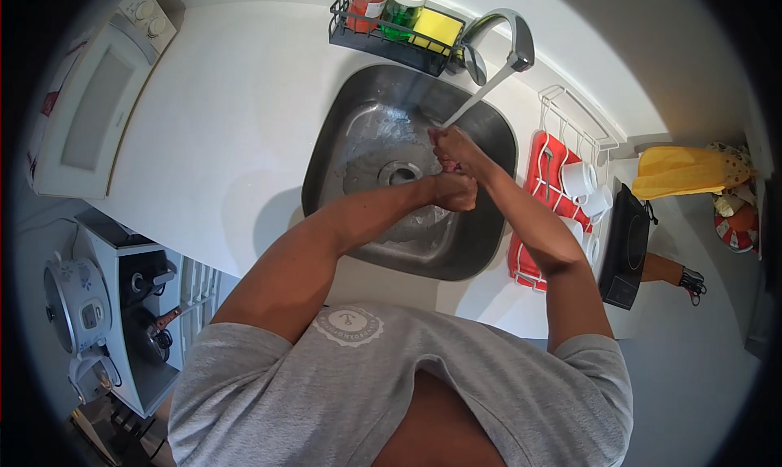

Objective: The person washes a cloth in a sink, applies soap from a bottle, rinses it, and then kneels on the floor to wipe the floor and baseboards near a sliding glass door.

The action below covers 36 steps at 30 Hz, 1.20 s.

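Over the stainless steel sink [360, 213], both my fists are close together, one above the other. My right hand [459, 148] is the farther one, just under the stream of water [479, 95] from the chrome faucet [521, 48]. My left hand [455, 191] is closed just below it, knuckles to the right. Between them shows a bit of a small reddish thing [451, 165], seemingly a wet cloth, clenched in both fists and mostly hidden by the fingers. Left of my hands lies the drain [403, 172], with water and some suds around it on the sink floor.
Behind the sink stands a black wire caddy [385, 44] with two pump bottles and a yellow sponge [437, 30]. At right are a white dish rack [544, 180] with white cups [579, 179], a black induction cooktop [626, 247] and a yellow cloth [684, 169]. A white oven [98, 110] sits left.
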Each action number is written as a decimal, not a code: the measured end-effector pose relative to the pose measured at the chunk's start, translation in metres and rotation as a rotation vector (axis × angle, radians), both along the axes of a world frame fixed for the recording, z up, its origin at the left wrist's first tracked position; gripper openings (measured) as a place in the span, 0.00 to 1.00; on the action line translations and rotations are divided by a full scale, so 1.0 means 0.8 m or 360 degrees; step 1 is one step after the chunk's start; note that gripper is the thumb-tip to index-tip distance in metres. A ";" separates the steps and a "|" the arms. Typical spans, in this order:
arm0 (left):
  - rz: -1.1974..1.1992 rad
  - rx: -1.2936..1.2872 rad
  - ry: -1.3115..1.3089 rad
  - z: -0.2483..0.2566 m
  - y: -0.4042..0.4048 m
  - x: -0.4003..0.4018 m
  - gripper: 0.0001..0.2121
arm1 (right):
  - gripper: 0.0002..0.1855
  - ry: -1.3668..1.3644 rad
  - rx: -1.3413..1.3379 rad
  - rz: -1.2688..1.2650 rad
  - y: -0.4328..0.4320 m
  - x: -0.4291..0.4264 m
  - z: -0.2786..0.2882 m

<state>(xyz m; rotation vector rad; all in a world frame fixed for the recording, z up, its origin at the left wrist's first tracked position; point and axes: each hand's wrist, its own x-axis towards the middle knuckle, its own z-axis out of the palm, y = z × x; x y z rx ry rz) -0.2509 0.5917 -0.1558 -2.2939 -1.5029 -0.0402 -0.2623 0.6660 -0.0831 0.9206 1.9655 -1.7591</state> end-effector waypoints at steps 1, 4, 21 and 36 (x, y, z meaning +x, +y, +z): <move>0.0003 0.0004 0.0010 -0.008 0.002 -0.007 0.05 | 0.15 0.0016 0.0178 -0.0071 0.001 -0.002 -0.008; -0.0230 0.0049 -0.0583 -0.036 0.014 -0.022 0.07 | 0.14 0.0258 0.0501 -0.0080 0.006 -0.015 -0.049; 0.1142 0.0525 -0.1682 -0.115 0.014 -0.104 0.10 | 0.10 0.0422 0.0529 0.0121 0.050 -0.006 0.024; 0.1239 0.0736 -0.2999 -0.028 0.009 -0.106 0.08 | 0.15 0.0675 -0.0651 -0.0869 0.049 -0.063 0.017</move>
